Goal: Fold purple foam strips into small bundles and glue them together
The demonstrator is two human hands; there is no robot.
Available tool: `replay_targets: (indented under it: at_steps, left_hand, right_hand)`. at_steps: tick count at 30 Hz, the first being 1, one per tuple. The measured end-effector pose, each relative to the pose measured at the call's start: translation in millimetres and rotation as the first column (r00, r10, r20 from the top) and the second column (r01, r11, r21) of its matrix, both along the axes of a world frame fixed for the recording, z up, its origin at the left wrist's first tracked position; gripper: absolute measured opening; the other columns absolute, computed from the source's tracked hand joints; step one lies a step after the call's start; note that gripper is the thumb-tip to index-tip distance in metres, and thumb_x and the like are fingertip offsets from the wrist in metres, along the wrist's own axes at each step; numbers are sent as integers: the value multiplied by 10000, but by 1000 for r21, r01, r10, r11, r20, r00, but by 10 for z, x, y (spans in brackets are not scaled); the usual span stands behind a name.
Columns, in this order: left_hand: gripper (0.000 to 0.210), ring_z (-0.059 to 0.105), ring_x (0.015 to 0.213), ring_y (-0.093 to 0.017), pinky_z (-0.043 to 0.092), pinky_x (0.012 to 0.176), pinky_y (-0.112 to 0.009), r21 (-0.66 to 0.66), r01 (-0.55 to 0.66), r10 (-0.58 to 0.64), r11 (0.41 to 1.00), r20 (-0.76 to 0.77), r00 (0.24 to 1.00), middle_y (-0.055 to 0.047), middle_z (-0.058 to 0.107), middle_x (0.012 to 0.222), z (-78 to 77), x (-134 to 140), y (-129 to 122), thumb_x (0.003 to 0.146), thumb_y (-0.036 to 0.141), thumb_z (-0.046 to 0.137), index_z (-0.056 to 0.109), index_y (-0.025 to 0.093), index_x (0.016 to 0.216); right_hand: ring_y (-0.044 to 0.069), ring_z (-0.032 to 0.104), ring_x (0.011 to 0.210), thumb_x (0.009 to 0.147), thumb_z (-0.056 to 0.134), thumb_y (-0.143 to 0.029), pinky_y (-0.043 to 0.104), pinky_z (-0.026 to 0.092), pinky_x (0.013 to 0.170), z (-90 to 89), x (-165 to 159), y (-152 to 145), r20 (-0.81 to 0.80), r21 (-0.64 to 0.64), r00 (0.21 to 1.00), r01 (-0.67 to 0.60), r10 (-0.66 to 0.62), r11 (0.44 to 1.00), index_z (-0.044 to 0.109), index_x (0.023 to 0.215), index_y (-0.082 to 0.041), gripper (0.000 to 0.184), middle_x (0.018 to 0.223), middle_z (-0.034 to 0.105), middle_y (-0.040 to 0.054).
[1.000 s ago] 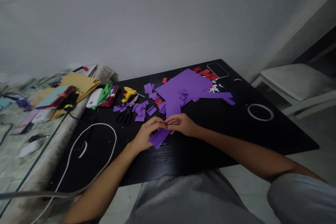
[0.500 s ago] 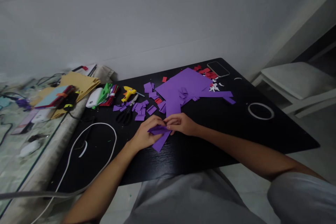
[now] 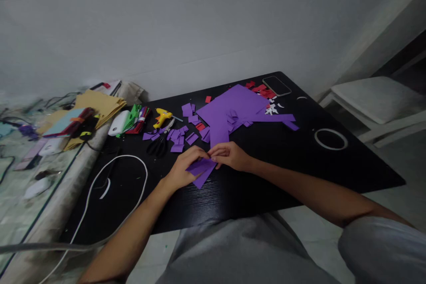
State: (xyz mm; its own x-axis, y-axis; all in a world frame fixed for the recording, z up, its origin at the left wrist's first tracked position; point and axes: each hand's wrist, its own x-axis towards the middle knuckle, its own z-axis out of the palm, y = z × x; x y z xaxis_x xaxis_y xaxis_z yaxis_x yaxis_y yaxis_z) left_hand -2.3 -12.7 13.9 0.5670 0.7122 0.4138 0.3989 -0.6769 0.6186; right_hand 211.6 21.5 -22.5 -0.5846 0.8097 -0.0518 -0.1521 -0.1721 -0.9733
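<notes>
Between my two hands is a purple paper strip (image 3: 203,175), bent over on itself near the table's front edge. My left hand (image 3: 185,166) is closed on its left side, and the fingers of my right hand (image 3: 231,157) pinch its upper right end. The fingertips of both hands nearly meet and hide part of the strip. Just beyond them lies a large purple sheet (image 3: 238,100), with another wide purple strip (image 3: 218,128) reaching from it toward my hands. Small purple paper pieces (image 3: 178,140) lie scattered to the left of that strip.
Scissor-like pliers with black handles (image 3: 159,144) and a yellow glue gun (image 3: 162,117) lie left of the pieces. A white cable (image 3: 146,173) loops over the table's left side. Red scraps (image 3: 262,91), a phone (image 3: 277,86) and a white ring (image 3: 331,139) are to the right.
The strip's folded flap has opened out and tilted down between my hands, showing more of its face. Both hands have stayed nearly in place.
</notes>
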Motion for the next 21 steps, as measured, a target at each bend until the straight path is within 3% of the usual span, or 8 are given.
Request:
replay_targets:
  at_steps: [8, 17, 21]
  left_hand:
    - [97, 586, 809, -143, 467, 731, -273, -36, 16, -15, 999, 20, 1000, -74, 648, 958, -48, -7, -13, 923, 173, 615, 635, 181, 1018]
    - [131, 557, 774, -131, 447, 686, -247, -24, -115, 115, 993, 14, 993, -33, 592, 912, -74, 5, -4, 903, 241, 649, 588, 190, 1006]
    - [192, 586, 781, -139, 466, 680, -246, -82, -169, 169, 982, -6, 986, -25, 598, 898, -93, -5, 1, 894, 294, 661, 578, 196, 1037]
  right_hand:
    - [138, 687, 690, 688, 835, -334, 252, 618, 607, -19, -12, -8, -19, 32, 1000, -3, 4, 999, 681, 880, -145, 310, 763, 706, 17]
    - [129, 669, 679, 744, 794, -393, 243, 600, 603, 8, -27, -26, 13, 84, 1000, 6, -7, 996, 716, 890, -131, 310, 761, 690, 27]
    - [122, 656, 649, 775, 766, -376, 239, 590, 596, -6, -20, -25, 33, 119, 999, 30, -34, 992, 706, 877, -135, 269, 731, 669, 14]
